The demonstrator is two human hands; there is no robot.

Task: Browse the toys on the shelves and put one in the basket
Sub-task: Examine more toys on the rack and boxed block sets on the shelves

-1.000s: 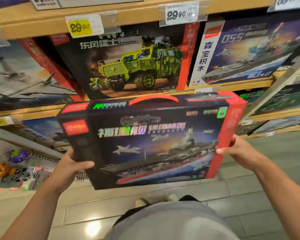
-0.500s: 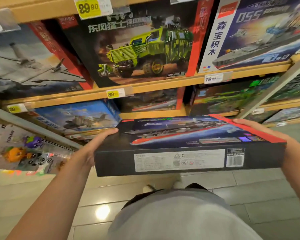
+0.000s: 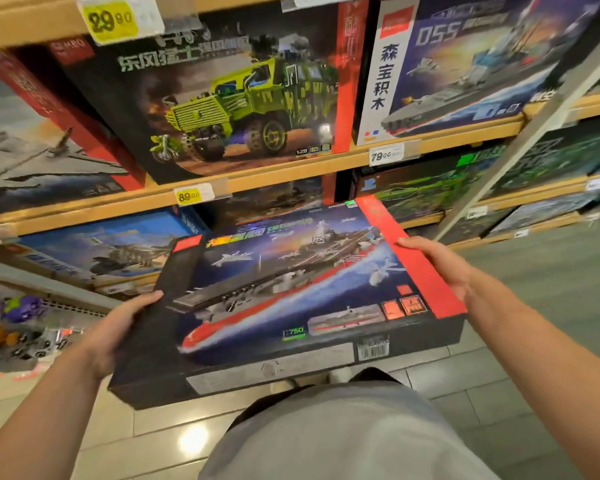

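Shelving (image 3: 291, 174) of boxed building sets filled the background, with a truck box (image 3: 222, 98) on the tier directly above the held item; no basket was in view. An aircraft-carrier box (image 3: 291, 299), wide and flat, was carried face-up and tilted, clear of the shelves, above the tiled floor (image 3: 499, 393) and in front of the person's torso.

Risks, as judged from this pose: the box was supported only at its two short ends, so a slackened grasp on either side would likely let it pivot and fall to the floor. Its far edge lay close to the lower tier, and a forward swing could knock the stock there. With the basket unseen, the turn toward it would be made partly blind.

The left hand (image 3: 118, 327) gripped the dark left end, thumb lying on the top face, remaining fingers hidden beneath. The right hand (image 3: 437, 268) held the red right end, fingers extended flat along the top edge; whether its thumb wrapped underneath could not be told.
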